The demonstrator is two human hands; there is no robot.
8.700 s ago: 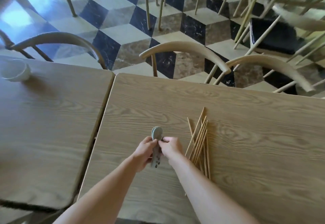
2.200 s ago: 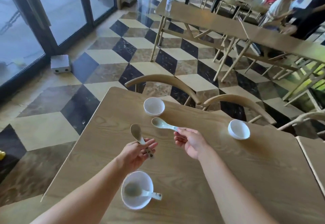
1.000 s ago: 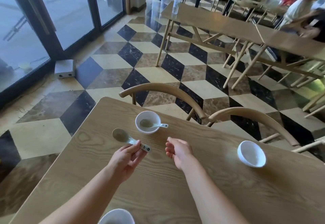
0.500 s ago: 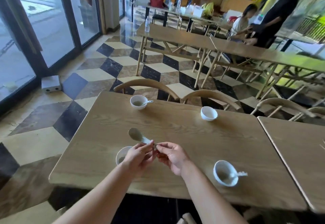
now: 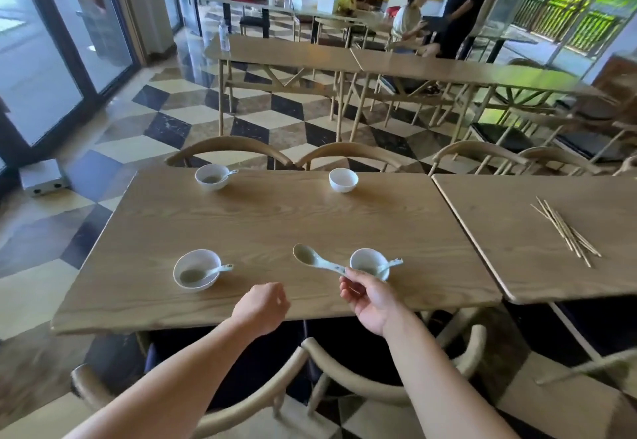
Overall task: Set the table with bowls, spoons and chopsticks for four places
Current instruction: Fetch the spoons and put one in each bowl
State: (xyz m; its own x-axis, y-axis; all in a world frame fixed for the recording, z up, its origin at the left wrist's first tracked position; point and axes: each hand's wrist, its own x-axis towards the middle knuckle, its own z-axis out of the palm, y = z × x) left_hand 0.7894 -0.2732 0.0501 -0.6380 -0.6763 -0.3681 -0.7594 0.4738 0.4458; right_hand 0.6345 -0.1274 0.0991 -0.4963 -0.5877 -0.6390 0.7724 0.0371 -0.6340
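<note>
— What changed in the last half second?
— The spoon (image 5: 319, 261) passed to the right hand (image 5: 370, 299), pinched by its handle at frame centre, beside the near right bowl (image 5: 369, 264).
— And the left hand (image 5: 262, 306)?
— Let go; loosely curled, holding nothing. The far right bowl (image 5: 343, 180) still lacks a spoon; chopsticks (image 5: 565, 230) lie at right.

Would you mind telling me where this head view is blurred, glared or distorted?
Head view: sharp on the spoon in the right hand; blur smears the bottom left corner; window glare washes the floor at left; wide-angle bending curves the table edges.
</note>
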